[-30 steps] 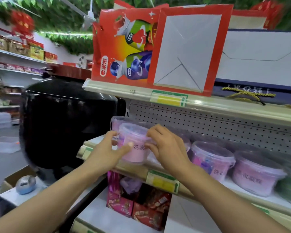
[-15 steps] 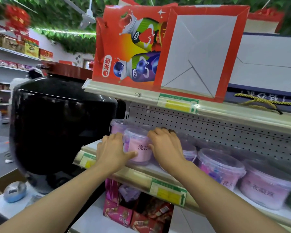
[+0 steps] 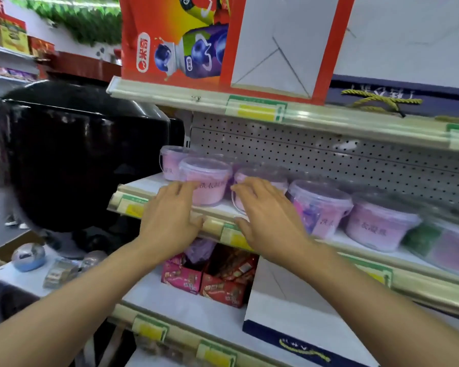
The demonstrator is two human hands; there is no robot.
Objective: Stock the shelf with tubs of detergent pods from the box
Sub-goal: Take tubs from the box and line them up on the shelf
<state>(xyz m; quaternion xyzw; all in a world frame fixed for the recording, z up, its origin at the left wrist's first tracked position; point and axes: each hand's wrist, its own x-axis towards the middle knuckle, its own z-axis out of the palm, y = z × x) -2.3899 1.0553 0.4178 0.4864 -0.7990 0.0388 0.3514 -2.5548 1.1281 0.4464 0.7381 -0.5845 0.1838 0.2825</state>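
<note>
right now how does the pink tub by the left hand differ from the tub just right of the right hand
The front pink tub stands near the shelf's left end; the colourful tub stands further right. The front pink tub looks evenly pink under its label, while the colourful tub shows mixed pink, blue and purple. The left hand touches the front pink tub; the right hand partly hides the colourful tub. Both stand upright with clear lids.
</note>
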